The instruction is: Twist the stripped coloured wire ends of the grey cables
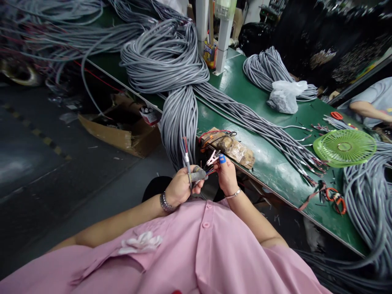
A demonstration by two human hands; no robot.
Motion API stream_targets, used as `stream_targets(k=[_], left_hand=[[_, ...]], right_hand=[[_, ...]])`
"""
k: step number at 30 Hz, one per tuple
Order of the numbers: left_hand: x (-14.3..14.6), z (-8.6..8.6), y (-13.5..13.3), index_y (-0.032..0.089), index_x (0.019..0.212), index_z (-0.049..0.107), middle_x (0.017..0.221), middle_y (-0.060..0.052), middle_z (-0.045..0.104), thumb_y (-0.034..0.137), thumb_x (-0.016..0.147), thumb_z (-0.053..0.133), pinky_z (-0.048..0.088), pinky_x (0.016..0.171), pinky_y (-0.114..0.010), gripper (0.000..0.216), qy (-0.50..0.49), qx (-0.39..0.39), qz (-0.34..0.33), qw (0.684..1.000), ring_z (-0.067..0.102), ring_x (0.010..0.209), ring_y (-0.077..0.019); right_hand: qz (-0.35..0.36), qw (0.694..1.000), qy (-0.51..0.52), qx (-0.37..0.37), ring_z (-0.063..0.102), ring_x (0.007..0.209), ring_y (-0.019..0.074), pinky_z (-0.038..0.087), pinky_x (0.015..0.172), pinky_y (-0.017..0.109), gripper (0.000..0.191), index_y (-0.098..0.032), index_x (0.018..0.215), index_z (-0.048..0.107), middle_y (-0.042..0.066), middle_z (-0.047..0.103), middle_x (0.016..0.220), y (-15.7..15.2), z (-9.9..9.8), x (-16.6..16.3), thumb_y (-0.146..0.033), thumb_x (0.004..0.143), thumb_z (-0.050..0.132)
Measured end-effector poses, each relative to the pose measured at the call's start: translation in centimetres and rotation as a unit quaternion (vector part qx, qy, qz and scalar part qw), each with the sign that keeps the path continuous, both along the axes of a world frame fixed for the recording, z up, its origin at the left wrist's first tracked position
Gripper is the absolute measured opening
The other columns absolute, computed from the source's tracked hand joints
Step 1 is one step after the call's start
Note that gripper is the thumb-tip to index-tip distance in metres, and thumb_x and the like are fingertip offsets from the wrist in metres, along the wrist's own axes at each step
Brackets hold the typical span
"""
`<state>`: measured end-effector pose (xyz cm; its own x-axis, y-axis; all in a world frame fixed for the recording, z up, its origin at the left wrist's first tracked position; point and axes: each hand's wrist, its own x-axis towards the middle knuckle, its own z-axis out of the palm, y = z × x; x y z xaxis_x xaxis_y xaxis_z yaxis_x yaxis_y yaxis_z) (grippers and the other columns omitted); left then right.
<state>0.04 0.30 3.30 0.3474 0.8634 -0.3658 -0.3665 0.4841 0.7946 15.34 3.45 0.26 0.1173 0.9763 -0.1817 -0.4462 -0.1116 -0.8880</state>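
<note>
My left hand, with grey wrapping on its fingers, is closed around a grey cable. One cable end points up from the fist, its outer sheath stripped and thin red, blue and dark wires showing. More thin coloured wires run from the left fingers across to my right hand. The right hand is pinched at those wires, with blue tape on its thumb. A pale pink clip-like piece sits right beside the right fingertips. Just beyond, a brown taped block lies at the edge of the green table.
Large grey cable coils fill the table's left side, some hanging over the edge. Cable ends fan out rightward near a green fan and orange-handled scissors. A cardboard box stands on the floor. Another person's arm shows far right.
</note>
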Motion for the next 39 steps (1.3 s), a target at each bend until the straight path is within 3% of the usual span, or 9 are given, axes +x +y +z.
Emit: stream_targets(k=[3,7,16,24,27,32,39], left_hand=[[0.1,-0.2,0.1,0.015,0.07,0.057,0.05,0.002,0.058,0.031,0.072,0.07,0.033,0.034,-0.018,0.02,-0.003,0.004,0.002,1.0,0.047,0.035,-0.0075],[0.3,-0.4,0.3,0.015,0.069,0.057,0.05,0.002,0.058,0.03,0.071,0.07,0.033,0.034,-0.018,0.02,-0.003,-0.003,0.007,1.0,0.048,0.035,-0.0077],[0.5,-0.9,0.4,0.014,0.066,0.057,0.048,0.001,0.058,0.031,0.068,0.072,0.031,0.033,-0.017,0.022,0.024,-0.006,-0.01,1.0,0.047,0.033,-0.0073],[0.0,-0.6,-0.2,0.015,0.069,0.057,0.048,0.002,0.058,0.034,0.069,0.072,0.032,0.033,-0.018,0.025,0.013,-0.009,0.014,1.0,0.046,0.034,-0.0075],[0.0,-0.6,-0.7,0.016,0.069,0.056,0.05,0.002,0.059,0.033,0.07,0.072,0.034,0.035,-0.019,0.024,0.013,0.005,0.029,0.999,0.048,0.035,-0.0079],[0.2,-0.5,-0.9,0.016,0.071,0.055,0.053,0.003,0.06,0.032,0.072,0.071,0.033,0.036,-0.019,0.022,0.011,0.012,0.083,0.996,0.049,0.037,-0.0077],[0.7,-0.6,-0.7,0.016,0.073,0.055,0.053,0.002,0.06,0.033,0.069,0.072,0.031,0.036,-0.018,0.025,0.019,-0.007,0.094,0.995,0.05,0.038,-0.0078]], right_hand=[[0.009,1.0,0.002,0.009,0.047,0.056,0.0083,0.039,0.054,0.021,0.038,-0.018,0.075,0.065,0.0,0.061,0.068,0.2,-0.2,-0.1,-0.056,0.079,0.062],[0.095,0.986,0.13,-0.046,0.049,0.057,0.0099,0.042,0.054,0.023,0.045,-0.017,0.081,0.066,0.002,0.063,0.071,0.8,0.3,-0.6,-0.062,0.079,0.059],[0.033,0.983,0.169,-0.069,0.047,0.054,0.0091,0.039,0.051,0.021,0.037,-0.018,0.076,0.064,-0.002,0.058,0.063,1.3,0.5,-1.4,-0.055,0.078,0.066],[0.141,0.967,0.187,-0.098,0.054,0.061,0.0113,0.046,0.057,0.023,0.061,-0.017,0.091,0.066,0.004,0.066,0.08,0.3,0.6,0.1,-0.073,0.081,0.044],[0.161,0.964,0.191,-0.089,0.055,0.063,0.0111,0.047,0.059,0.023,0.053,-0.018,0.089,0.066,0.004,0.067,0.083,0.2,0.7,0.2,-0.068,0.081,0.051],[0.12,0.979,0.153,-0.063,0.052,0.061,0.0095,0.046,0.057,0.022,0.037,-0.018,0.088,0.067,0.001,0.064,0.076,0.1,1.1,-0.2,-0.054,0.082,0.061],[0.087,0.973,0.185,-0.107,0.056,0.065,0.01,0.046,0.058,0.022,0.032,-0.02,0.086,0.067,0.001,0.066,0.079,0.4,0.6,-0.5,-0.051,0.082,0.063]])
